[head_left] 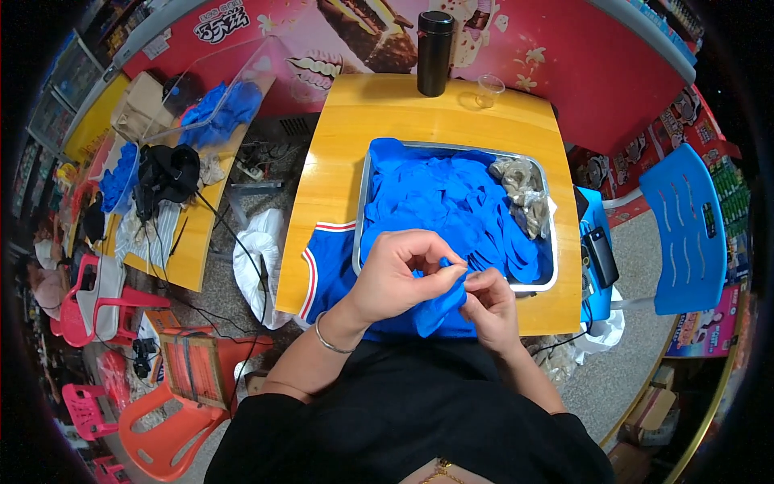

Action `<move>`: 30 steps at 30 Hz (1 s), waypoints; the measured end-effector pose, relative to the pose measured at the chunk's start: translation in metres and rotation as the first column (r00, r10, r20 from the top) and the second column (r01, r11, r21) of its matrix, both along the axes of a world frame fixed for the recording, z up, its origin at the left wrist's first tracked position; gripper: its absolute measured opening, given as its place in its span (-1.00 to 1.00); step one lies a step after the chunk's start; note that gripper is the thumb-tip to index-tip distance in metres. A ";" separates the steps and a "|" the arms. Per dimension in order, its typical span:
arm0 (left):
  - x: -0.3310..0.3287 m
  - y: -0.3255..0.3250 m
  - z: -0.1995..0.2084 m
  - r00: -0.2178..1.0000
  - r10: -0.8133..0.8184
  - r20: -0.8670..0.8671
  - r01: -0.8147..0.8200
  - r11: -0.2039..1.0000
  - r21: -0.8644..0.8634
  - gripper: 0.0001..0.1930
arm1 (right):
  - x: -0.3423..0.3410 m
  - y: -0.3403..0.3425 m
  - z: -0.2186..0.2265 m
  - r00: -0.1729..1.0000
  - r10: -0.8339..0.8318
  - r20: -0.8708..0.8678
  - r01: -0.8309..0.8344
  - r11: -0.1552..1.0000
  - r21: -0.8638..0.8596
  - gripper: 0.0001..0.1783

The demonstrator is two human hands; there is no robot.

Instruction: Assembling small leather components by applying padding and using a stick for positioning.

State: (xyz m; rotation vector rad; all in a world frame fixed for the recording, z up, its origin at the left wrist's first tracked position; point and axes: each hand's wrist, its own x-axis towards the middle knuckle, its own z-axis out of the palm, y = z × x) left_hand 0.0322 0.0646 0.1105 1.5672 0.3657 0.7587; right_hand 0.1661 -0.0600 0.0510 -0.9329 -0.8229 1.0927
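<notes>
Just in front of my body, my left hand pinches the upper edge of a piece of blue fabric between thumb and fingers. My right hand grips the same piece at its right side, fingertips closed close to the left ones. Beyond both hands stands a metal tray heaped with many flat blue fabric pieces. Clear bags of small greyish-brown items lie in the tray's right end. Under my wrists, a blue garment with red and white trim lies over the table's near left edge.
The yellow table carries a black flask and a clear plastic cup at its far side. A blue chair stands right, holding a phone-like dark object nearby. On the left are another table, cables and red stools.
</notes>
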 end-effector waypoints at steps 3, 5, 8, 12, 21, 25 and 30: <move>0.005 0.000 0.000 0.999 0.012 -0.049 -0.010 0.999 0.040 -0.95 | -0.001 -0.001 -0.001 0.979 -0.148 0.138 0.143 0.989 0.045 -0.86; 0.003 0.000 -0.008 0.997 0.056 -0.061 -0.053 0.997 0.053 -0.94 | -0.003 -0.001 0.004 0.945 -0.183 0.273 0.179 0.983 0.039 -0.84; 0.002 -0.006 -0.005 0.997 0.054 0.060 -0.051 0.997 -0.061 -0.94 | -0.003 0.003 0.006 0.959 -0.134 0.250 0.141 0.990 -0.011 -0.87; 0.004 -0.007 -0.009 0.991 0.072 0.111 -0.067 0.997 -0.044 -0.79 | 0.002 0.001 0.020 0.940 -0.108 0.323 0.108 0.994 0.021 -0.80; 0.010 -0.006 -0.012 0.960 0.119 0.254 -0.064 0.975 -0.215 -0.82 | 0.008 -0.001 0.032 0.749 -0.265 0.607 0.271 0.959 0.083 -0.89; 0.014 -0.008 -0.013 0.945 0.107 0.308 -0.055 0.983 -0.173 -0.89 | 0.008 -0.001 0.029 0.635 -0.327 0.699 0.273 0.942 0.193 -0.88; 0.016 -0.021 -0.020 0.959 0.170 0.226 -0.153 0.984 -0.089 -0.74 | 0.005 0.000 0.025 0.737 -0.304 0.604 0.278 0.950 0.140 -0.85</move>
